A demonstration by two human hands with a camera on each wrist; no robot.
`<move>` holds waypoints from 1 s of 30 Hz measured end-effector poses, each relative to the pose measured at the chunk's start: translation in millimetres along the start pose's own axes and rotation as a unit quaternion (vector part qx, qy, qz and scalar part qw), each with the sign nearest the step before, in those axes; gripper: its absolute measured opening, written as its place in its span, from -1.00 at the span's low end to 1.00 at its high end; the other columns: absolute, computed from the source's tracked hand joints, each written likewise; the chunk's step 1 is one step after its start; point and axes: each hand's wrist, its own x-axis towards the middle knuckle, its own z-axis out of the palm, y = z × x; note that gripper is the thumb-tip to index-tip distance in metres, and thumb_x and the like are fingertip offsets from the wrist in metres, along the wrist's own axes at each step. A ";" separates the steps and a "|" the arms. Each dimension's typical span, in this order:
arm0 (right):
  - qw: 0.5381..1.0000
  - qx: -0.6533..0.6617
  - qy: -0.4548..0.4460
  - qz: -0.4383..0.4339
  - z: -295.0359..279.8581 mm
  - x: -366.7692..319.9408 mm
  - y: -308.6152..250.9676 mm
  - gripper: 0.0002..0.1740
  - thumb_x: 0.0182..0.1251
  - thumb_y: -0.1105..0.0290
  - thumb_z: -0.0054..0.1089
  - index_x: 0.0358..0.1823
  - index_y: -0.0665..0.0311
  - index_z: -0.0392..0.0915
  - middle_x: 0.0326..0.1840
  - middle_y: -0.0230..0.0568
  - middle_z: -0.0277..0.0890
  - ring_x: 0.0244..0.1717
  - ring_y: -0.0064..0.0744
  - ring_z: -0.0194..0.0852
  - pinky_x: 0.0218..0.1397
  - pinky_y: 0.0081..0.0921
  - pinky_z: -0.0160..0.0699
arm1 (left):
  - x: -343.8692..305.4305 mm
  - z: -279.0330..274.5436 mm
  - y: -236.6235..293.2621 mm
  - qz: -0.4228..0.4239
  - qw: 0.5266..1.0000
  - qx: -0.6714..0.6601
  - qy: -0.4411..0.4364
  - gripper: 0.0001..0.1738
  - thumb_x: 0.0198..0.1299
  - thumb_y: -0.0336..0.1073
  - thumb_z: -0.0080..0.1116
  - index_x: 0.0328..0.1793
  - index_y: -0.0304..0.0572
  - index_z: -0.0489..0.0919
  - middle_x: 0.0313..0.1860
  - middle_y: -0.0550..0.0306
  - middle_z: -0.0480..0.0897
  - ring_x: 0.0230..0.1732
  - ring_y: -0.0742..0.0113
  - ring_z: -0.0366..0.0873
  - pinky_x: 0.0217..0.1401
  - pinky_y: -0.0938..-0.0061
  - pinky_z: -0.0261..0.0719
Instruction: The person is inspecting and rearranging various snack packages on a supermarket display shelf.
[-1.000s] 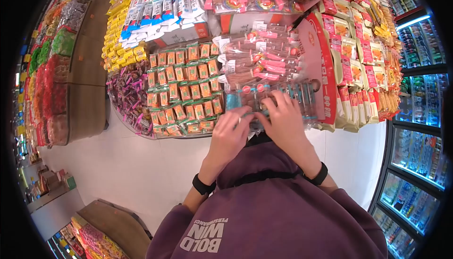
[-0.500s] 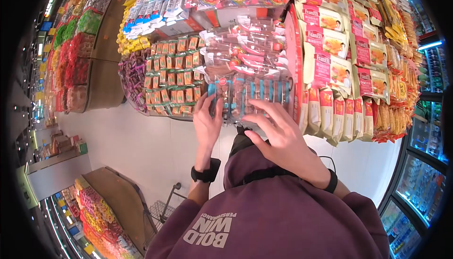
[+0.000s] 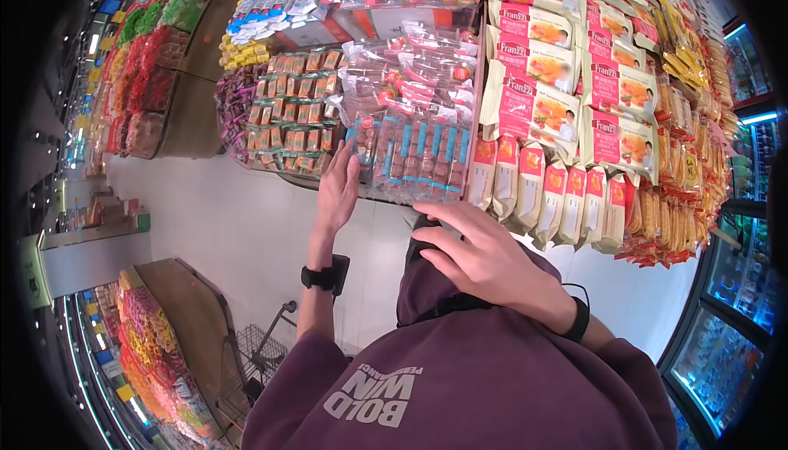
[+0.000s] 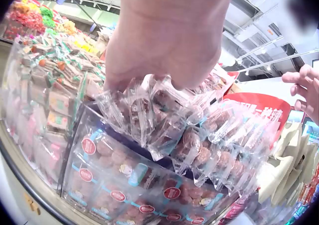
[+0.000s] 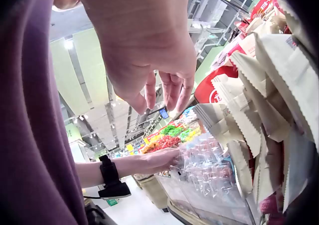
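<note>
Clear packs of round brown snacks with blue stripes [image 3: 423, 150] lie in rows at the front of the display. At their left end is my left hand [image 3: 337, 187], fingers straight and close together. The left wrist view shows that hand low over the upright clear packs [image 4: 144, 117], its fingertips hidden behind them. My right hand [image 3: 472, 245] hangs in front of my body, near the display's front edge, with loosely spread fingers and nothing in them. Small orange snacks in green-edged wrappers [image 3: 287, 114] fill the section on the left. Pink-and-clear packs [image 3: 410, 81] lie behind the blue-striped ones.
Cream and pink Franzzi packs [image 3: 538, 109] are stacked to the right, beside a red-edged divider. A shopping cart [image 3: 258, 351] stands on the floor at lower left. Glass-fronted coolers [image 3: 698, 351] line the right side, and another candy stand [image 3: 164, 64] is at far left.
Both hands were together over the blue-striped packs. They have since parted: the left moved to the packs' left end, and the right drew back toward my body. The head view has shifted.
</note>
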 end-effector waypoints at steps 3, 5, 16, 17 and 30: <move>1.000 -0.016 0.017 -0.017 -9.4 -6.9 2.6 -0.75 0.15 0.52 0.38 -0.13 0.31 0.60 0.16 -0.12 0.51 -0.03 -0.12 0.57 -0.01 -0.25 0.57 | -8.2 -9.9 8.2 -0.041 0.998 -0.030 0.045 -0.49 0.57 -0.07 -0.13 0.32 -0.38 0.52 0.32 -0.34 0.53 0.42 -0.24 0.41 0.44 0.14 0.37; 0.999 -0.021 0.013 -0.024 -16.2 -10.4 4.0 -0.78 0.17 0.54 0.33 -0.14 0.33 0.58 0.15 -0.12 0.50 0.01 -0.11 0.54 0.04 -0.25 0.54 | -18.5 -6.2 21.7 -0.007 0.989 -0.032 0.143 -0.59 0.57 -0.21 -0.14 0.17 -0.40 0.61 0.09 -0.21 0.67 0.18 -0.05 0.60 0.23 0.26 0.51; 0.997 0.000 0.031 -0.072 -20.6 -34.8 18.8 -0.77 -0.05 0.67 0.19 -0.29 0.32 0.55 -0.03 -0.23 0.50 -0.05 -0.22 0.46 -0.04 -0.33 0.50 | -97.0 65.2 88.8 0.141 0.985 -0.035 0.093 -0.62 0.19 -0.72 0.02 0.11 -0.28 0.55 -0.02 -0.04 0.65 -0.09 0.10 0.68 -0.08 0.36 0.64; 0.996 -0.002 0.031 -0.081 -19.0 -36.4 18.2 -0.77 -0.06 0.66 0.19 -0.30 0.31 0.55 -0.02 -0.24 0.50 -0.04 -0.22 0.46 -0.03 -0.34 0.49 | -97.3 69.8 99.4 0.188 0.976 -0.025 0.112 -0.62 0.18 -0.71 0.04 0.11 -0.27 0.55 0.03 -0.06 0.64 -0.03 0.05 0.68 -0.05 0.33 0.66; 0.983 0.061 0.005 -0.176 -14.2 -53.6 -1.0 -0.80 0.01 0.63 0.30 -0.27 0.39 0.61 -0.06 -0.19 0.54 -0.15 -0.21 0.56 -0.07 -0.33 0.60 | -94.6 85.4 165.8 0.123 0.963 -0.122 0.205 -0.59 0.14 -0.54 0.24 0.17 -0.27 0.62 0.11 -0.07 0.67 0.07 0.00 0.65 0.05 0.26 0.61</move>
